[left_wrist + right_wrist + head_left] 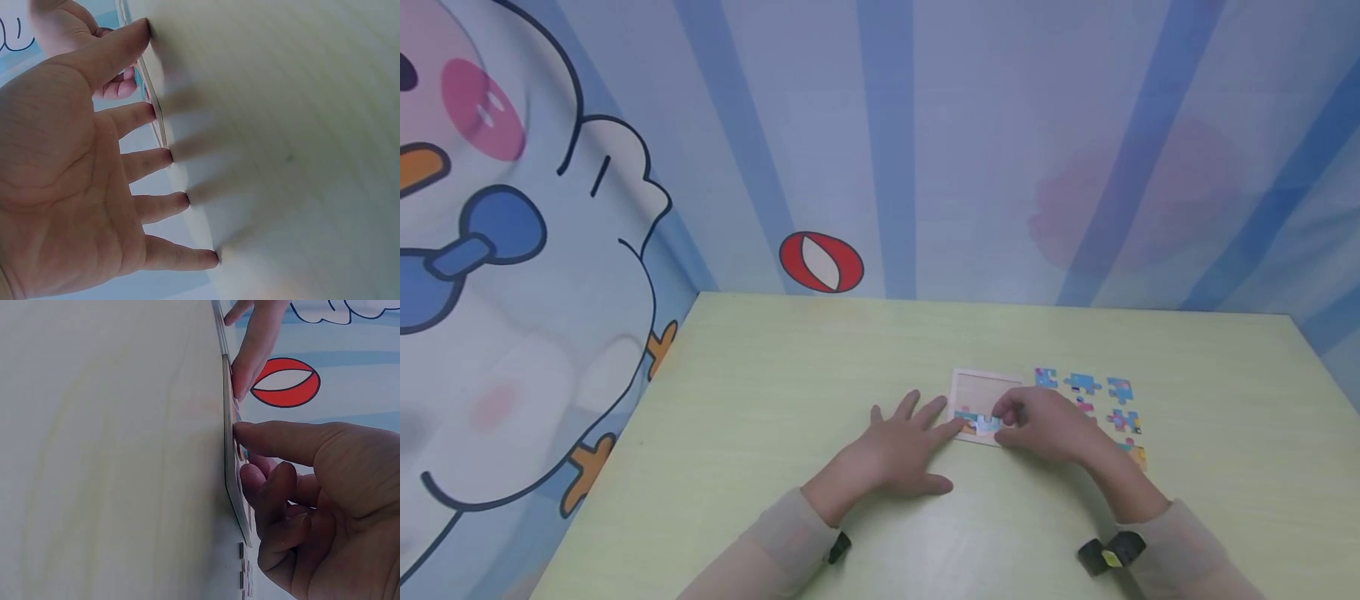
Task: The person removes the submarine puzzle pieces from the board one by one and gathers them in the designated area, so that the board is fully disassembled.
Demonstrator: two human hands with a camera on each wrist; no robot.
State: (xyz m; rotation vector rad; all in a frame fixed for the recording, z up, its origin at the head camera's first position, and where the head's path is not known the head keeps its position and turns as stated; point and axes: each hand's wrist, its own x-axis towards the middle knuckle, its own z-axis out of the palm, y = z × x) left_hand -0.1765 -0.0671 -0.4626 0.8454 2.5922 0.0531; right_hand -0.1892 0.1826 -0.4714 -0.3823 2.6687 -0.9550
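Observation:
A square puzzle frame with a pale border lies on the table, and colourful jigsaw pieces fill part of its near side. My left hand rests spread on the left, its index fingertip over the piece in the near left corner. In the left wrist view the fingers of this left hand are straight, tips down at the tabletop. My right hand pinches a light blue puzzle piece at the near side of the frame. The right wrist view shows the right hand with thumb at the frame's edge and other fingers curled.
Loose jigsaw pieces lie in rows right of the frame, among them a blue one and a multicoloured one, some partly hidden by the right forearm. The pale table meets a printed cloth backdrop behind and at left.

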